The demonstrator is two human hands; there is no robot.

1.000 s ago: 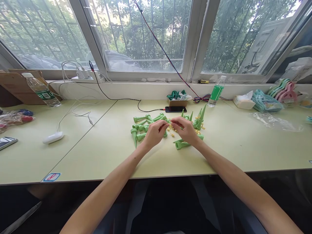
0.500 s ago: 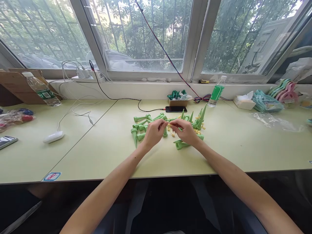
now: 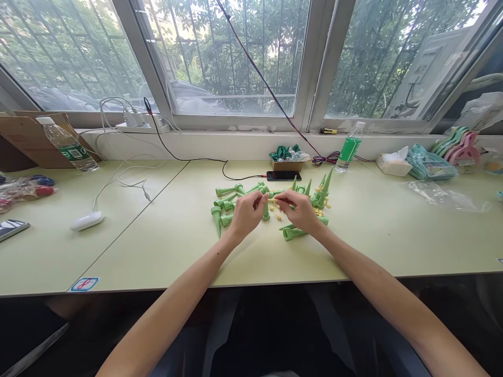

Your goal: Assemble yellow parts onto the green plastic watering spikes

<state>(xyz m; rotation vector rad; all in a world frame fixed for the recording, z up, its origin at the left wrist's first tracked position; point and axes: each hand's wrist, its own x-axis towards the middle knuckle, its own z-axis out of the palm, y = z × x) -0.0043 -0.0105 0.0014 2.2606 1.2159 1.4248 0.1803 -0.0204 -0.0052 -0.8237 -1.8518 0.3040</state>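
Observation:
My left hand (image 3: 248, 209) is closed in a pinch, and what lies between its fingertips is too small to make out. A green plastic spike (image 3: 266, 213) shows just beside and below those fingers; I cannot tell whether they touch it. My right hand (image 3: 296, 208) pinches a small yellow plastic piece (image 3: 272, 200), held toward the left fingertips with a slight gap. Loose yellow pieces (image 3: 278, 216) lie beneath the hands. Several green spikes (image 3: 217, 220) with ridged caps lie left of my left hand. More spikes (image 3: 323, 191), some upright among yellow pieces, stand behind and right of my right hand.
Behind the spikes lie a black phone (image 3: 283, 176) on a cable and a small box (image 3: 288, 165) of green material. A water bottle (image 3: 349, 149), tissue box (image 3: 394, 162) and plastic bags (image 3: 430, 163) stand right. Left are another bottle (image 3: 70, 146) and a white charger (image 3: 86, 221).
The fingertips of my two hands have drawn slightly apart. The yellow piece in my right fingers now shows more clearly. The things on the table have stayed put.

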